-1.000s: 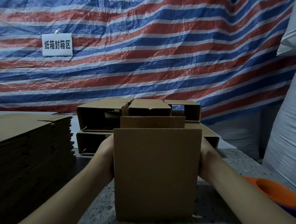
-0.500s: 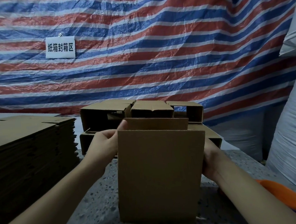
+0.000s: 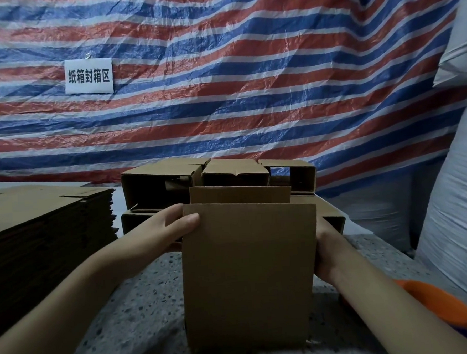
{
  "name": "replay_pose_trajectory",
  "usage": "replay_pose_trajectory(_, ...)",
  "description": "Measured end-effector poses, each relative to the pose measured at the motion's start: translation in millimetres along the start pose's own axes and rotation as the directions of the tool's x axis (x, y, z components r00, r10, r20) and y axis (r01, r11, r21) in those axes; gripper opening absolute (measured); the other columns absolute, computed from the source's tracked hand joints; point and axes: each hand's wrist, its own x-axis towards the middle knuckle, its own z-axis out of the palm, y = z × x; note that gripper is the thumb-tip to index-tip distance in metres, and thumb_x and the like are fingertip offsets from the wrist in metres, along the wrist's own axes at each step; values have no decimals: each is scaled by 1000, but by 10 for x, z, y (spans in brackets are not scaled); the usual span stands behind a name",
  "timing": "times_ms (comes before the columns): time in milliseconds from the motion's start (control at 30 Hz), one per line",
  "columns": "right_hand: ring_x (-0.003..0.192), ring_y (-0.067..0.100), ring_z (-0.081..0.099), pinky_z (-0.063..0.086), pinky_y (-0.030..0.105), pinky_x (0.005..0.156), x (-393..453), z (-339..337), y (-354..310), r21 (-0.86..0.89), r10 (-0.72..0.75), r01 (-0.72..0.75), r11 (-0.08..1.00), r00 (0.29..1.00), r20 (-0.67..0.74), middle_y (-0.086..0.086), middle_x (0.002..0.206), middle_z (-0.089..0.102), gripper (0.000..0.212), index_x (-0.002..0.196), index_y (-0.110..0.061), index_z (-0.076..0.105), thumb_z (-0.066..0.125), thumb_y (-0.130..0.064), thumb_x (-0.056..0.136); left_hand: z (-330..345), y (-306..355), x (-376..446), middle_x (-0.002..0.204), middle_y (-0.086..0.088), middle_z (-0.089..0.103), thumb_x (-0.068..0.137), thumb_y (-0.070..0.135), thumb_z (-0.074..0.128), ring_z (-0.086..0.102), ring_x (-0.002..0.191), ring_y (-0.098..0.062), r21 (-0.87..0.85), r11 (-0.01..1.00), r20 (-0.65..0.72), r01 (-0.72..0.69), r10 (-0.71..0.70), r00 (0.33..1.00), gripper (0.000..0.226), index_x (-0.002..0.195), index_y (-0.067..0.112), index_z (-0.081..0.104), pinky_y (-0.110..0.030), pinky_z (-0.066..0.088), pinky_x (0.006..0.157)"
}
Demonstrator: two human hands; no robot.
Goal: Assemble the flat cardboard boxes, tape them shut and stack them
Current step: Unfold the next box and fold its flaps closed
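Observation:
A brown cardboard box (image 3: 247, 280) stands upright on the speckled table (image 3: 142, 319) in front of me, its near panel facing the camera and a far flap (image 3: 240, 194) sticking up behind. My left hand (image 3: 162, 230) grips its upper left corner, thumb on the near panel and fingers behind. My right hand (image 3: 327, 250) is against the box's right side; its fingers are hidden behind the box. Several assembled boxes (image 3: 167, 181) are stacked behind. A tall pile of flat cardboard (image 3: 39, 232) lies at the left.
An orange tape dispenser (image 3: 437, 306) lies at the lower right under my right forearm. A white wrapped bale (image 3: 459, 217) stands at the right. A striped tarpaulin (image 3: 248, 80) with a white sign (image 3: 88, 75) hangs behind the table.
My left hand has risen from the box's left side to its top left corner, with the thumb now over the near panel. The box and my right hand have hardly moved.

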Motion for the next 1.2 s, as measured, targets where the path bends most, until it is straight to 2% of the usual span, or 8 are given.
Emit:
replay_pose_trajectory(167,78,22,71,57,34,62,17,-81,35,97,-25,18,995,997,66,14,101,72,34,135,-16,55,50,-28,103,217,10,25,76,2,63,71,45,72,59,65,-9,-69,998,-149,-10,0,989,42,98,14,61,-23,44,60)
replay_pose_trajectory(367,99,26,75,59,35,73,-38,-45,71,52,-4,-3,999,993,120,11,110,76,61,116,-31,70,40,-76,89,259,-40,27,81,0,58,75,36,76,54,65,-9,-133,991,-180,-19,-6,984,36,98,17,55,-25,41,61)
replay_pose_trajectory(500,97,25,72,56,35,76,-52,-89,61,25,-105,102,994,981,164,17,122,68,73,138,-26,55,75,-54,73,283,-72,58,109,4,59,67,36,83,62,93,-10,-178,984,-291,-24,-29,956,67,123,27,47,-26,47,75)
replay_pose_trajectory(600,105,26,71,58,38,82,-5,-118,56,48,-183,177,983,962,201,11,131,65,70,146,-33,44,71,-36,82,275,-87,61,115,20,52,62,38,74,58,109,-7,-213,977,-305,-34,-34,952,96,146,41,27,-28,47,88)
replay_pose_trajectory(700,117,26,67,53,43,97,10,-118,43,75,-213,201,977,953,217,4,139,61,74,151,-40,37,64,-30,83,250,-83,45,115,23,54,68,39,83,62,104,-8,-216,975,-223,-51,2,975,82,134,57,38,-25,49,83)
replay_pose_trajectory(800,112,29,68,57,39,87,-1,-129,27,109,-228,207,972,945,233,10,132,66,60,144,-33,49,62,-24,86,235,-59,16,105,27,68,76,31,78,68,99,-7,-227,970,-177,-90,50,983,54,111,65,55,-21,55,74)
replay_pose_trajectory(967,92,26,72,62,36,73,-22,-126,24,195,-171,138,971,972,162,17,119,70,35,113,-11,67,68,-26,82,226,-75,-7,116,6,69,79,26,78,70,97,-18,-293,949,-178,-114,62,982,22,98,24,66,-27,56,71)
replay_pose_trajectory(1200,88,23,70,59,37,76,19,-91,21,96,-140,131,987,986,93,7,110,74,15,81,-15,66,71,-27,74,307,-37,-25,127,10,64,70,27,69,66,107,-17,-278,959,-235,-51,-17,972,29,92,10,63,-30,53,74)
